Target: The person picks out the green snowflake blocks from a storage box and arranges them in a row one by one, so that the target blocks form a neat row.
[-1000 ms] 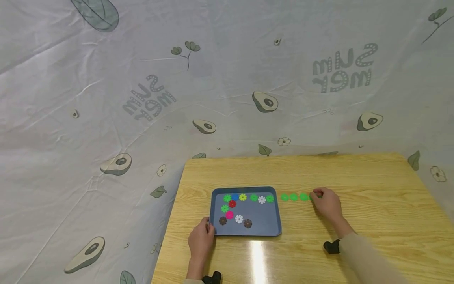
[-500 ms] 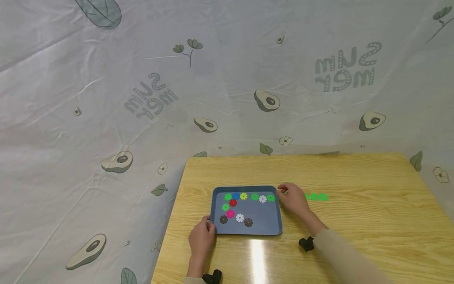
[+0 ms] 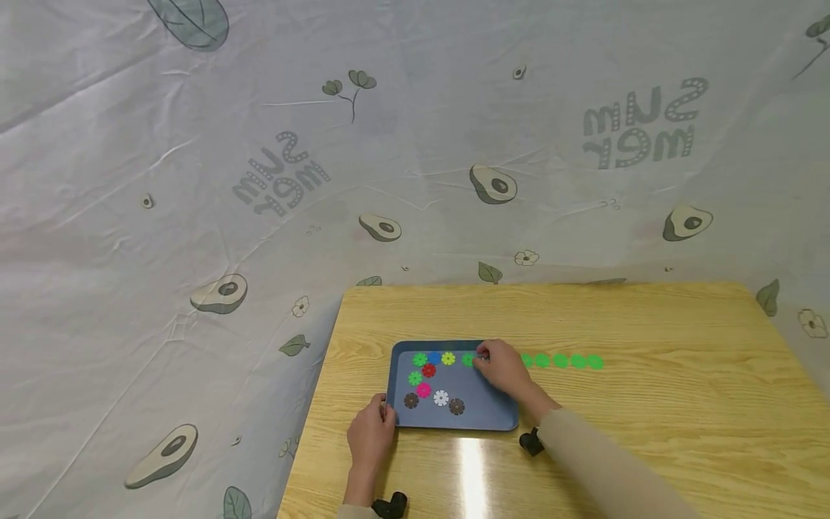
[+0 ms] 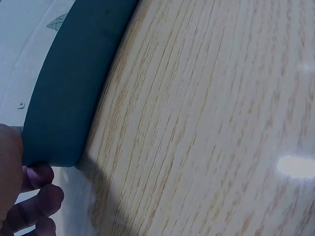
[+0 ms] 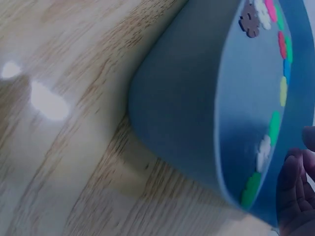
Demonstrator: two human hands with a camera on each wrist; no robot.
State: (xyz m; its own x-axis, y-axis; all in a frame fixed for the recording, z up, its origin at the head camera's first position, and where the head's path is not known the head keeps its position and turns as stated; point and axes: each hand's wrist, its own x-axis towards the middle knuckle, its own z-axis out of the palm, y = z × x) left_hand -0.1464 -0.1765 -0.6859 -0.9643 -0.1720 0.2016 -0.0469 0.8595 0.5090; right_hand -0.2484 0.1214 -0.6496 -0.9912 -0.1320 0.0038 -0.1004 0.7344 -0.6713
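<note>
A grey-blue tray [image 3: 424,419] lies on the table with several flower-shaped plastic discs in it: green, blue, yellow, red, pink, white and brown. My left hand [image 3: 372,434] grips the tray's near left corner, fingers curled at its rim. Over the tray's far right part is my right hand [image 3: 503,368], bent at the fingers, hiding some discs in the head view. From the right wrist, a white disc [image 5: 263,152] and a green disc [image 5: 251,191] lie close by the fingertips, and no disc shows between the fingers.
To the right of the tray, several green discs [image 3: 560,360] form a straight row on the wooden table [image 3: 655,411]. Behind the table hangs a pale printed sheet [image 3: 421,144]. Light glares off the table [image 3: 472,476] in front of the tray.
My right hand has moved left, from the far end of the green row to over the tray's right side. The left hand has stayed at the tray's corner.
</note>
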